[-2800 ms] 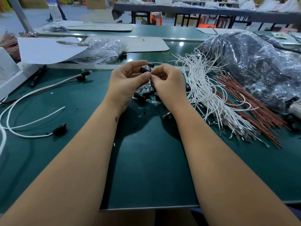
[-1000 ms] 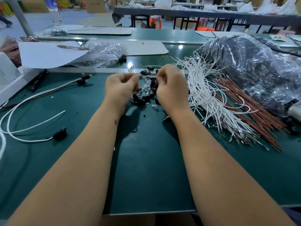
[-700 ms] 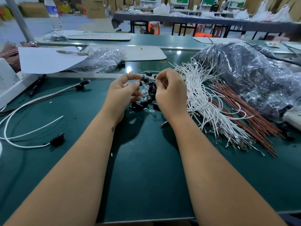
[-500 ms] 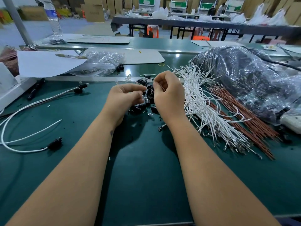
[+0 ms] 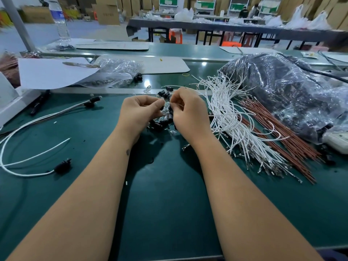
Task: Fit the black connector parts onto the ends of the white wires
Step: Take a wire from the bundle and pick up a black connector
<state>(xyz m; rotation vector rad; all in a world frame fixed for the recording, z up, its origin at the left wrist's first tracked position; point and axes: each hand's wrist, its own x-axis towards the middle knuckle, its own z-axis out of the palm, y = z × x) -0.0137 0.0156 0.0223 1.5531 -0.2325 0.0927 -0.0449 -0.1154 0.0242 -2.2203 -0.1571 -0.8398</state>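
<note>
Finished wires [image 5: 28, 162]: at nine o'clock on the green table [image 5: 169, 213], white loops lying loose, one ending in a black connector [image 5: 63, 166], more capped ends near ten o'clock [image 5: 93, 101].
Clear bag [image 5: 114, 72]: at eleven o'clock, partly under a white sheet [image 5: 50, 72], a few black parts spilling from its mouth.
Left hand [image 5: 138, 112]: just left of centre, fingers curled in, thumb and forefinger pinched together at the tips; what they grip is too small to tell, likely a black part.
Pile of black connectors [image 5: 163, 119]: at twelve o'clock, under and between the two hands, touching the table.
Right hand [image 5: 188, 112]: just right of centre, fingers closed in a fine pinch on a thin white wire [image 5: 176, 104] whose end points at the left fingertips.
Step in hand: probably seating the wire end into a connector.
Doing it well: hold the wire close to its metal tip so it cannot buckle, line it up straight with the opening, push until it stops, then tug lightly to test.
White wire bundle [image 5: 231, 125]: at two o'clock, metal tips fanned toward four o'clock, beside red-brown wires [image 5: 282, 134].
Large dark bag [image 5: 286, 95]: at two o'clock, behind the wires.
</note>
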